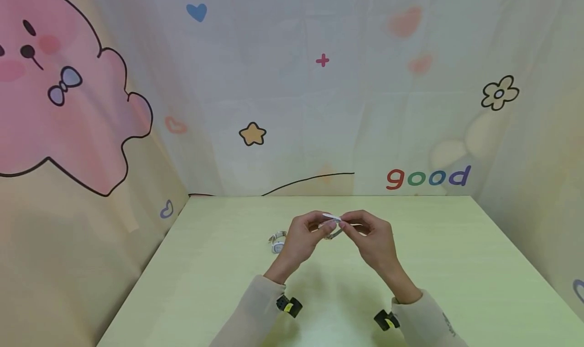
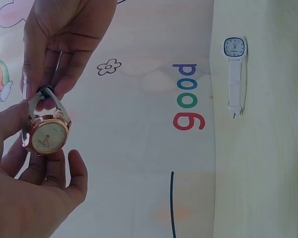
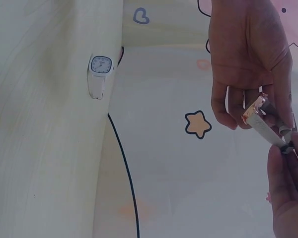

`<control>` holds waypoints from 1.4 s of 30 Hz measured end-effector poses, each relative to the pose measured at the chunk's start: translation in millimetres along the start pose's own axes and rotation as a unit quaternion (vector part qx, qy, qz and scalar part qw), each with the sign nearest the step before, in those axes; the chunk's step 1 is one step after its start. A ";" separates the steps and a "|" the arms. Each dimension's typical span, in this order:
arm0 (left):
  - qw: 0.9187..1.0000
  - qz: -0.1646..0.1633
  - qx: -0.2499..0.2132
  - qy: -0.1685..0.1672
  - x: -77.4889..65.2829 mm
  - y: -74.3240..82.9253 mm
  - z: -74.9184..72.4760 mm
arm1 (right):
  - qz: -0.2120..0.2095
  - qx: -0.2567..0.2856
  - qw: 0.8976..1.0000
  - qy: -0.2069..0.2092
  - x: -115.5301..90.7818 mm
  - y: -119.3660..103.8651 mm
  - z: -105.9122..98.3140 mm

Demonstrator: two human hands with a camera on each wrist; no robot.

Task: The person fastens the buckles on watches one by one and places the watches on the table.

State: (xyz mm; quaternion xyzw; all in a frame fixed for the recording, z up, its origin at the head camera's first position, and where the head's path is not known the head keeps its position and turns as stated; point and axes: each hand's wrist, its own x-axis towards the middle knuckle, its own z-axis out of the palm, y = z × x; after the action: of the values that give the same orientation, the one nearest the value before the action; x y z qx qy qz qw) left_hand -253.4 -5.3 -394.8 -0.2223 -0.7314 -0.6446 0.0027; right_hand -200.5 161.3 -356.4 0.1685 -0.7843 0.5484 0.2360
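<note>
A wristwatch with a rose-gold case, pale round dial and light strap point(image 2: 48, 138) is held up between both hands above the table. My left hand point(image 1: 298, 238) grips it at the case and the strap beside it. My right hand point(image 1: 376, 238) pinches the strap near its dark buckle point(image 3: 287, 148). The strap forms a loop in the right wrist view. In the left wrist view the dial faces the camera, while in the head view fingers hide most of the watch.
A second watch, white with a squarish dial point(image 2: 235, 47), lies on the pale green table point(image 1: 205, 286), left of the hands in the head view. Behind the table hangs a printed cloth backdrop point(image 1: 283, 83). Small black devices point(image 1: 289, 305) sit at both sleeve cuffs.
</note>
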 end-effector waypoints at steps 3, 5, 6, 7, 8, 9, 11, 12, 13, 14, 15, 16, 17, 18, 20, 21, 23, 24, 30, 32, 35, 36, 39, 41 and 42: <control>1.000 -0.002 0.009 0.001 -0.2 0.5 0.1 | 0.006 -0.002 1.000 0.002 -0.2 -0.3 0.7; 1.000 -0.002 0.010 0.001 -0.5 1.0 0.2 | 0.002 -0.005 1.000 0.003 -0.3 0.5 1.2; 1.000 -0.001 0.007 -0.001 -0.8 1.4 0.2 | -0.002 -0.006 1.000 0.004 -0.3 1.1 1.4; 1.000 0.001 0.003 -0.002 -1.0 1.7 0.1 | -0.005 -0.006 1.000 0.004 -0.3 1.7 1.6; 1.000 0.002 -0.003 -0.003 -1.2 2.0 0.1 | -0.008 -0.007 1.000 0.004 -0.2 2.5 1.7; 1.000 0.002 -0.009 -0.004 -1.1 2.2 0.0 | -0.011 -0.008 1.000 0.004 -0.2 3.2 1.8; 1.000 0.003 -0.020 -0.006 -0.8 2.8 0.1 | -0.016 -0.009 1.000 0.004 -0.2 4.2 1.9; 1.000 0.003 -0.026 -0.007 -0.5 2.9 0.3 | -0.017 -0.010 1.000 0.004 -0.2 4.3 2.0; 1.000 0.002 -0.029 -0.006 -0.2 2.9 0.4 | -0.018 -0.010 1.000 0.004 -0.3 4.4 1.9; 1.000 0.001 -0.030 -0.005 -0.1 2.8 0.5 | -0.018 -0.009 1.000 0.004 -0.4 4.2 1.9; 1.000 0.000 -0.031 -0.004 0.2 2.6 0.6 | -0.018 -0.010 1.000 0.004 -0.4 3.7 1.8; 1.000 -0.002 -0.031 -0.002 0.3 2.6 0.7 | -0.018 -0.010 1.000 0.004 -0.5 3.0 1.6; 1.000 -0.004 -0.030 -0.001 0.2 2.6 0.7 | -0.019 -0.010 1.000 0.004 -0.5 2.2 1.3; 1.000 -0.006 -0.027 0.000 0.2 2.6 0.5 | -0.018 -0.011 1.000 0.005 -0.4 1.3 1.1; 1.000 -0.008 -0.023 0.003 -0.1 2.8 0.0 | -0.016 -0.016 1.000 0.006 -0.4 0.3 0.5; 1.000 -0.009 -0.021 0.005 0.0 2.6 -0.3 | -0.015 -0.019 1.000 0.007 -0.4 0.3 0.4; 1.000 -0.010 -0.017 0.009 -0.7 2.5 -0.8 | -0.012 -0.025 1.000 0.006 -0.6 2.9 0.5; 1.000 -0.010 -0.016 0.012 -1.1 2.4 -1.0 | -0.011 -0.028 1.000 0.005 -0.8 5.5 0.8; 0.999 -0.009 -0.011 0.029 -3.1 -0.2 -1.9 | -0.007 -0.031 1.000 -0.001 -0.9 31.8 3.1; 0.999 -0.008 -0.009 0.033 -2.8 -1.6 -2.4 | -0.007 -0.033 0.999 -0.003 0.2 37.3 3.1; 0.999 -0.005 -0.011 0.034 -2.3 -2.8 -3.1 | -0.013 -0.038 0.999 -0.009 2.8 39.6 3.2; 0.999 -0.004 -0.012 0.033 -1.9 -3.3 -3.1 | -0.017 -0.041 0.999 -0.011 3.5 39.7 3.3; 0.999 0.000 -0.012 0.029 -1.4 -3.6 -4.2 | -0.031 -0.052 0.998 -0.012 5.5 39.1 4.9; 0.999 0.001 -0.010 0.030 -1.1 -3.8 -4.5 | -0.041 -0.062 0.997 -0.009 5.8 35.2 5.9; 0.999 0.002 -0.010 0.031 -1.1 -3.9 -4.7 | -0.047 -0.065 0.997 -0.008 5.5 30.5 6.0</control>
State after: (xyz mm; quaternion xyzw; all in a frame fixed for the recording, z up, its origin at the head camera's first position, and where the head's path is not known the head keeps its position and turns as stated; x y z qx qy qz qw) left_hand -255.0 -10.3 -398.1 -0.2039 -0.7240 -0.6585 0.0246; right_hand -222.1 166.0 -378.9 0.1937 -0.8111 0.4837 0.2658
